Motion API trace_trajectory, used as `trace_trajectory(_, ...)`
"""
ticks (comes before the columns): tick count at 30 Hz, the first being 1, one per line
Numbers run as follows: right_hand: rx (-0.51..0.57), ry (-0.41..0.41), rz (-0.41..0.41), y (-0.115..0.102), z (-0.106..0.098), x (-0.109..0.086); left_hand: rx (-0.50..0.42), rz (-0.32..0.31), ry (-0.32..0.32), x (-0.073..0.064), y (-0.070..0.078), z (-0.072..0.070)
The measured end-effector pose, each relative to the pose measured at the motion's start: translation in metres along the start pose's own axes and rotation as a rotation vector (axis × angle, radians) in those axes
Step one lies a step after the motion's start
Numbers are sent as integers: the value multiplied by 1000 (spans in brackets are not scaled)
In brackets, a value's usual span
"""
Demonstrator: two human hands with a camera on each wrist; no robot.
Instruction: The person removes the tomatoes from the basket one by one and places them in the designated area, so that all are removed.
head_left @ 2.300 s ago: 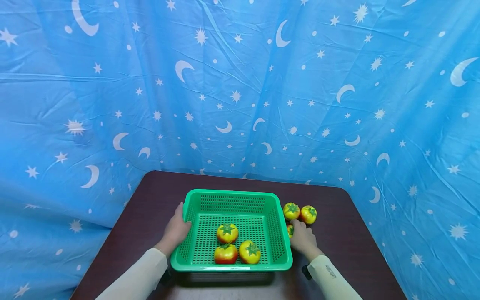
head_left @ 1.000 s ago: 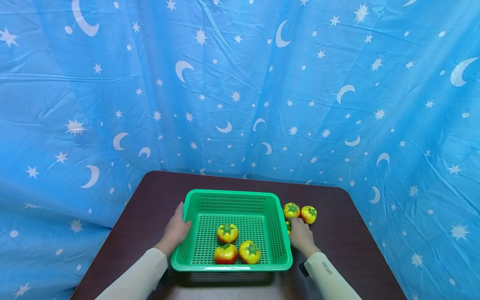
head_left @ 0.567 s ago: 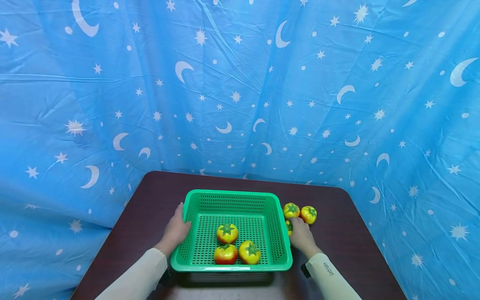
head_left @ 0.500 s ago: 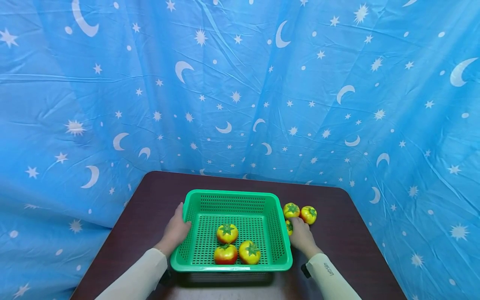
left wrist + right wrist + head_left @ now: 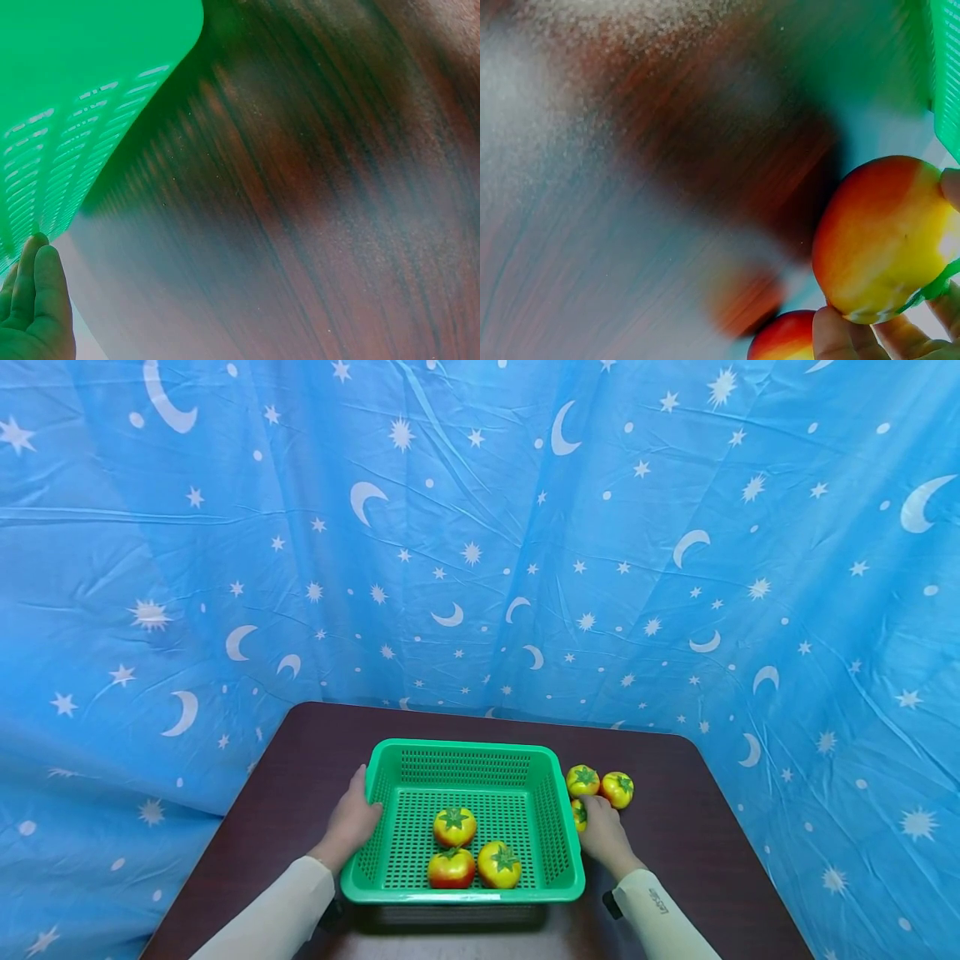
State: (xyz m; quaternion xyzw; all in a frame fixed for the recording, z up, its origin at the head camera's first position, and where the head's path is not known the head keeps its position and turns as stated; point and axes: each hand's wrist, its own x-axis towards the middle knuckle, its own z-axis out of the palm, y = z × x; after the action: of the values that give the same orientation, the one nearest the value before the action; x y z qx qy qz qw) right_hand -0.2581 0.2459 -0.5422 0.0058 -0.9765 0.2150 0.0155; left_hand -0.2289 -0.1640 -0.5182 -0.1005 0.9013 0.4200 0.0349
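Only the right-side grip has shifted slightly: my left hand (image 5: 354,818) pinches the basket (image 5: 405,897), my right hand (image 5: 604,835) has its fingers round a tomato (image 5: 579,816) just outside it, likely the picking step, calling next for a steady lift.

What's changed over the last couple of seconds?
Very little: the right hand and the tomato it holds shifted slightly left, toward the basket. No release shows. The left hand still grips the basket; the three inner tomatoes and two outer tomatoes stayed put.
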Motion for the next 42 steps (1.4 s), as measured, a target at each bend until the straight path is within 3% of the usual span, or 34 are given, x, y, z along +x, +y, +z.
trace_trajectory(42,41,28,14,7,-5,-7,-12,0,-21,-1,1,-1)
